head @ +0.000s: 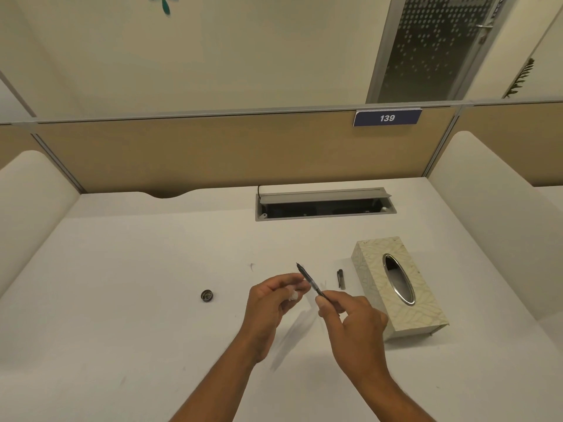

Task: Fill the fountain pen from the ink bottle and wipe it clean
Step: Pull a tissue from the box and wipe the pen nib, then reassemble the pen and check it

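On the white desk [122, 300], a pale leaf-patterned tissue box [426, 309] sits right. The right hand [350, 324] pinches the slim dark fountain pen [310, 281], nib far-left; the left hand [271, 303] closes on crumpled white tissue [293, 295]. Wiping should run nibward, gently.

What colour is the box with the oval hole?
The tissue box is cream with a pale leafy pattern, seen in the head view.

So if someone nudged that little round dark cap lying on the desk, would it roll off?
Probably not. The round cap seems to lie flat on the desk, so a nudge would likely slide it. It looks small, so probably light. Tipped onto its edge, it could roll.
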Demonstrator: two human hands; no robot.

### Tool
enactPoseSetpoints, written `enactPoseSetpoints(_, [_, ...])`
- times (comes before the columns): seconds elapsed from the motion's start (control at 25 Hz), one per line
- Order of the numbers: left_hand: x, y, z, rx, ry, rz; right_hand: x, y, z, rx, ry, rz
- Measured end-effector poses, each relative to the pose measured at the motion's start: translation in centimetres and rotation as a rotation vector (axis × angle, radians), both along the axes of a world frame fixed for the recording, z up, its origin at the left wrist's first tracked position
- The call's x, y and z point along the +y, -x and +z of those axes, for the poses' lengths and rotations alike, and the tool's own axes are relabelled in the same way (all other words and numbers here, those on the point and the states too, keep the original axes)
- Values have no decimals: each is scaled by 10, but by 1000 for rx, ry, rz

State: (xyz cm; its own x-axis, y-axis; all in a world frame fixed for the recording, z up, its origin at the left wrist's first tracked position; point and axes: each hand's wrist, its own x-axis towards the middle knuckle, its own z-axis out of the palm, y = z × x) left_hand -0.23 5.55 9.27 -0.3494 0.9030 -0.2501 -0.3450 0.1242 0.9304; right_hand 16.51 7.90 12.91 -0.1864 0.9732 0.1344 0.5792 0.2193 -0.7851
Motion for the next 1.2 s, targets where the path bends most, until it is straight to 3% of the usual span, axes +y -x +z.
enactPoseSetpoints(0.24, [0,-8,-8,-63,-19,-53,2,9,-12,8,162,9])
enactPoseSetpoints(0.52, [-1,-10,-14,117,96,-6,15,3,-30,13,246,140])
enactPoseSetpoints(0.68, [2,-21,-26,-49,106,-42,22,4,-43,-10,200,180])
enactPoseSetpoints(0.8, [2,-36,-39,-106,202,90,22,7,-56,-34,237,224])
enactPoseSetpoints(0.96, [4,-19,-44,3,220,197,29,-33,-76,-41,261,12])
enactPoseSetpoints(1.04, [4,-13,-45,-4,211,183,28,-60,-90,-179,304,-80])
enactPoseSetpoints(1.16, [2,-19,-49,17,223,156,11,-75,-112,-510,536,-16])
enactPoseSetpoints(1.2, [1,-22,-53,25,229,138,5,-77,-118,-536,584,-2])
